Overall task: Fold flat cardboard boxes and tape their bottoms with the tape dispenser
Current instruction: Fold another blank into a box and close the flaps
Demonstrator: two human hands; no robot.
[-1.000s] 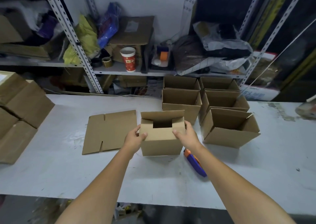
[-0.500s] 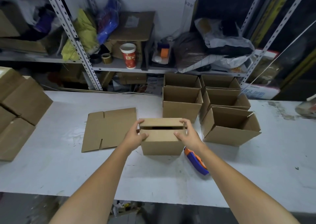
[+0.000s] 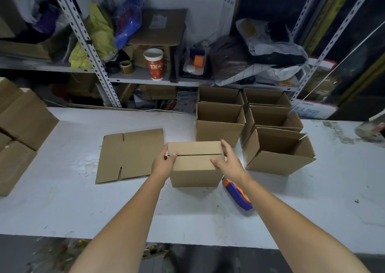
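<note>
A small brown cardboard box (image 3: 194, 168) stands on the white table (image 3: 62, 199) in front of me, its two upper flaps folded down and meeting at a seam. My left hand (image 3: 164, 163) holds the box's left edge, thumb on top by the seam. My right hand (image 3: 228, 161) lies over the right end with fingers spread on the flaps. A blue and orange tape dispenser (image 3: 237, 192) lies on the table just right of the box, under my right wrist. A flat unfolded box blank (image 3: 130, 155) lies to the left.
Several open folded boxes (image 3: 279, 154) stand in rows behind and right of the held box. More brown boxes (image 3: 20, 131) are stacked at the left edge. A cluttered metal shelf (image 3: 133, 75) with a red paper cup (image 3: 154, 64) runs behind the table.
The upper flaps, open a second ago, have been pressed down flat and now meet at the seam. Both hands stayed at the box's ends.
</note>
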